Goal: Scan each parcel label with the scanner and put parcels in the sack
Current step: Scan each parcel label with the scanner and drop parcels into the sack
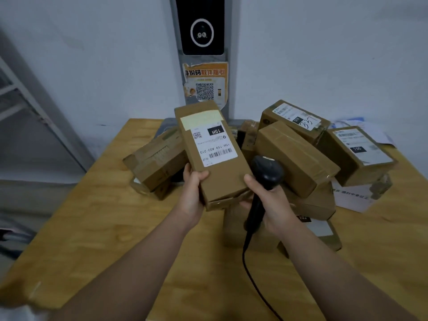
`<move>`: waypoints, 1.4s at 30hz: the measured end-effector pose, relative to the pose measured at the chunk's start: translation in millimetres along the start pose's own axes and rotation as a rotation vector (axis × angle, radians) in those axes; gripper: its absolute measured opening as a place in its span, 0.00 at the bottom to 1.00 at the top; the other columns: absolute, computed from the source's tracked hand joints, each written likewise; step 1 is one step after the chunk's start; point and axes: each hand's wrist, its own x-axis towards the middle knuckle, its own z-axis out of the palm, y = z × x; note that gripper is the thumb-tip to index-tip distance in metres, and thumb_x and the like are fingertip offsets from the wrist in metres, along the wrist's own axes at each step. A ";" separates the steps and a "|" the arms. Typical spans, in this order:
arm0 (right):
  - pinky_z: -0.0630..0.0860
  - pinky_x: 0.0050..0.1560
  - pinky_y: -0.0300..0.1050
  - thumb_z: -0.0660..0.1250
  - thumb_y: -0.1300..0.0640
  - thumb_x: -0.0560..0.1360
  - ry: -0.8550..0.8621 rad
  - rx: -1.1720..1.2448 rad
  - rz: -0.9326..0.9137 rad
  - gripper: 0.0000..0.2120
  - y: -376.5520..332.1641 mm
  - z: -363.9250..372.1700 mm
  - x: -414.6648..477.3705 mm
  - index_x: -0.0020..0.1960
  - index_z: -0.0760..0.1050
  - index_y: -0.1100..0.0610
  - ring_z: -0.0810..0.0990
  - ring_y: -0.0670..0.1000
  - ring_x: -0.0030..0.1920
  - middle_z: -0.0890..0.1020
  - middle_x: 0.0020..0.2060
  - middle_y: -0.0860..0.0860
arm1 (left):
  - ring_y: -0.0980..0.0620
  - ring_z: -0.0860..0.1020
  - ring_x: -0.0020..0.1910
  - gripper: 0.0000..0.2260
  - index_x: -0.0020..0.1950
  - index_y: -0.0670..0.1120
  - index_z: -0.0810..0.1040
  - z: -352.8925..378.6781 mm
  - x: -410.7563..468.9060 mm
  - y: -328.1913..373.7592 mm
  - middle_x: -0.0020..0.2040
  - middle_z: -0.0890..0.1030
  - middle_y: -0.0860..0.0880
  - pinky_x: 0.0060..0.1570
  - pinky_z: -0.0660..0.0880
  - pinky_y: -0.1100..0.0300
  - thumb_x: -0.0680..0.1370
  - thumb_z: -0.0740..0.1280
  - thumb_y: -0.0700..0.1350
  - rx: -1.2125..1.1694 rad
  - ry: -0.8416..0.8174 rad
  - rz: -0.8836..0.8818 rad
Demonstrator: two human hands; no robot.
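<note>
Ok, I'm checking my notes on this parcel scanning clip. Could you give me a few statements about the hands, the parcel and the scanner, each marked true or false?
1. The left hand grips a lower corner of a parcel held above the table. True.
2. The parcel's label faces away from the camera. False: it faces up, with its barcode in view.
3. The right hand holds a black scanner. True.
4. The scanner is cordless. False: a black cord trails from its handle.
5. No more parcels lie on the table. False: several other parcels are piled there.
</note>
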 end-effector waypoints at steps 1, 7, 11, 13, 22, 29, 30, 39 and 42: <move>0.81 0.55 0.52 0.74 0.57 0.68 0.009 0.026 -0.014 0.18 0.3 1.4 -0.3 0.57 0.77 0.53 0.84 0.51 0.53 0.86 0.50 0.51 | 0.49 0.76 0.62 0.32 0.73 0.55 0.61 2.9 -2.9 1.1 0.65 0.77 0.48 0.58 0.75 0.51 0.70 0.65 0.50 0.017 -0.012 0.003; 0.78 0.59 0.51 0.81 0.52 0.62 0.033 -0.462 -0.255 0.32 -16.4 -14.0 6.3 0.62 0.75 0.53 0.82 0.48 0.56 0.83 0.54 0.49 | 0.48 0.41 0.77 0.45 0.79 0.51 0.40 -5.2 -4.3 19.4 0.79 0.40 0.48 0.74 0.47 0.48 0.76 0.70 0.54 1.255 0.116 0.357; 0.76 0.60 0.45 0.81 0.57 0.64 -0.144 -0.796 -0.302 0.33 -36.9 -23.9 2.2 0.65 0.71 0.53 0.78 0.44 0.59 0.80 0.57 0.46 | 0.50 0.33 0.76 0.48 0.76 0.57 0.35 -2.3 5.7 57.4 0.79 0.36 0.49 0.74 0.33 0.48 0.72 0.69 0.63 1.882 -0.226 0.603; 0.73 0.62 0.41 0.80 0.58 0.64 -0.274 -0.914 -0.306 0.32 -45.1 -20.6 -4.5 0.65 0.71 0.51 0.76 0.40 0.59 0.79 0.56 0.42 | 0.50 0.37 0.77 0.50 0.78 0.56 0.40 1.8 12.7 67.2 0.79 0.40 0.51 0.73 0.33 0.50 0.69 0.70 0.66 2.022 -0.460 0.466; 0.75 0.59 0.40 0.77 0.56 0.69 -0.099 -0.674 -0.295 0.27 -47.2 -22.8 -11.4 0.65 0.72 0.53 0.77 0.42 0.57 0.80 0.56 0.44 | 0.53 0.77 0.56 0.42 0.73 0.53 0.59 -3.2 6.0 51.1 0.62 0.74 0.52 0.57 0.75 0.54 0.65 0.76 0.61 1.371 -0.401 -0.130; 0.73 0.52 0.42 0.74 0.58 0.72 -0.033 -0.288 -0.060 0.16 -17.0 -14.2 -25.0 0.57 0.76 0.49 0.81 0.45 0.53 0.84 0.50 0.46 | 0.51 0.81 0.54 0.31 0.68 0.48 0.71 -8.8 7.5 30.5 0.55 0.83 0.51 0.60 0.75 0.49 0.71 0.71 0.62 0.420 0.143 -0.015; 0.75 0.51 0.43 0.73 0.59 0.72 -0.065 -0.277 -0.024 0.15 -12.8 -9.8 -25.4 0.57 0.77 0.50 0.82 0.47 0.52 0.85 0.50 0.47 | 0.50 0.81 0.54 0.29 0.66 0.48 0.72 -5.2 6.4 26.9 0.54 0.83 0.51 0.59 0.75 0.50 0.71 0.71 0.62 0.378 0.154 -0.037; 0.76 0.45 0.40 0.72 0.63 0.73 0.001 -0.237 -0.016 0.17 -5.8 2.0 -14.2 0.59 0.76 0.52 0.82 0.47 0.52 0.84 0.50 0.47 | 0.51 0.77 0.60 0.30 0.71 0.53 0.61 -18.0 -3.6 26.0 0.63 0.77 0.53 0.61 0.74 0.51 0.74 0.72 0.47 0.527 -0.081 -0.174; 0.75 0.51 0.44 0.73 0.57 0.72 -0.004 -0.284 0.014 0.14 -8.7 1.3 -11.8 0.56 0.76 0.49 0.80 0.48 0.54 0.83 0.51 0.46 | 0.49 0.79 0.58 0.34 0.74 0.51 0.61 -29.3 1.4 25.6 0.61 0.78 0.51 0.59 0.76 0.48 0.73 0.74 0.48 0.561 -0.005 -0.136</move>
